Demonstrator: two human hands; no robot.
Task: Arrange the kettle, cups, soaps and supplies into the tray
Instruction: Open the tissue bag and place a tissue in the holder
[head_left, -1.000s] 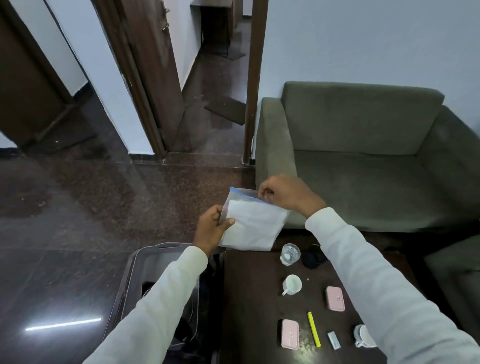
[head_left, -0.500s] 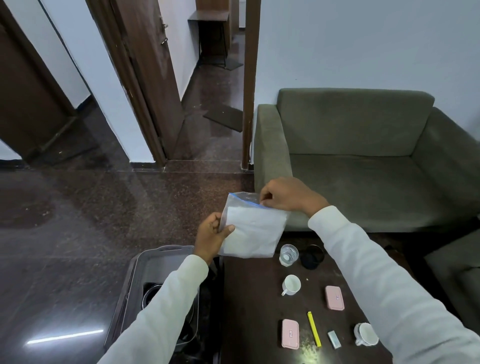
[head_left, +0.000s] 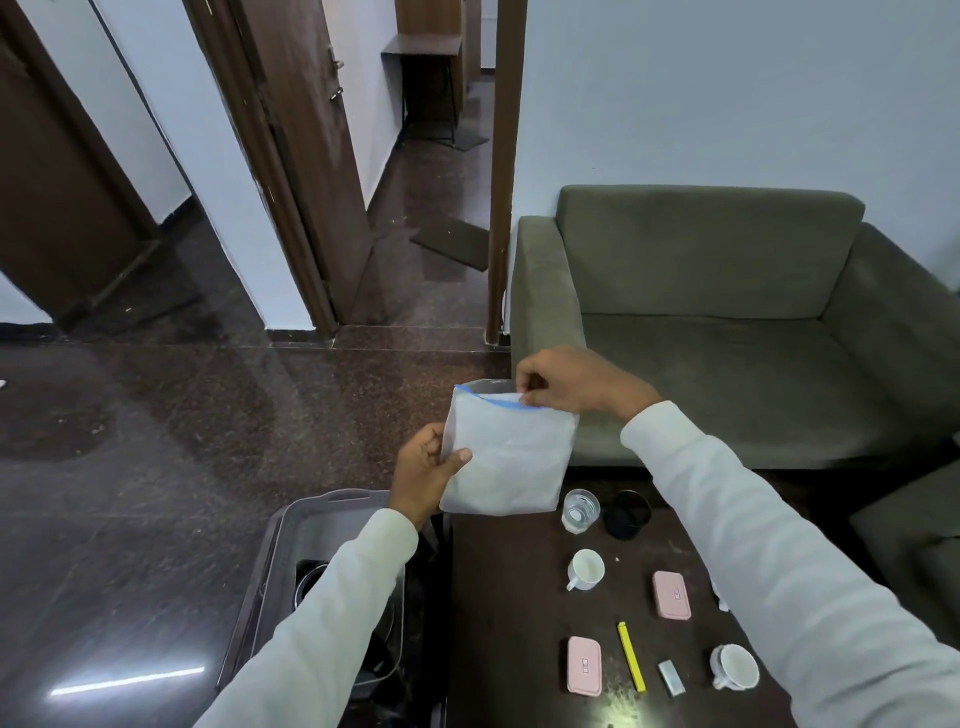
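Observation:
A clear zip bag (head_left: 506, 457) with a blue seal and white contents hangs in the air above the table's far left corner. My left hand (head_left: 423, 475) grips its left edge; my right hand (head_left: 563, 387) pinches its top seal, which gapes slightly. On the dark table (head_left: 498, 613) lie two white cups (head_left: 586, 569) (head_left: 734, 667), two pink soap boxes (head_left: 584, 665) (head_left: 671, 595), a yellow stick (head_left: 631, 656), a small sachet (head_left: 671, 677), a glass (head_left: 579, 509) and a black lid (head_left: 627, 514). The grey tray (head_left: 291, 530) on the floor holds a dark kettle (head_left: 311, 577), partly hidden by my left sleeve.
A green sofa (head_left: 727, 322) stands behind the table, and another green seat (head_left: 914, 540) is at the right. The dark polished floor (head_left: 156, 441) spreads to the left, with open doorways beyond.
The camera view has tilted up slightly. My hands keep hold of the zip bag, and the right hand has pulled its top seal a little further apart.

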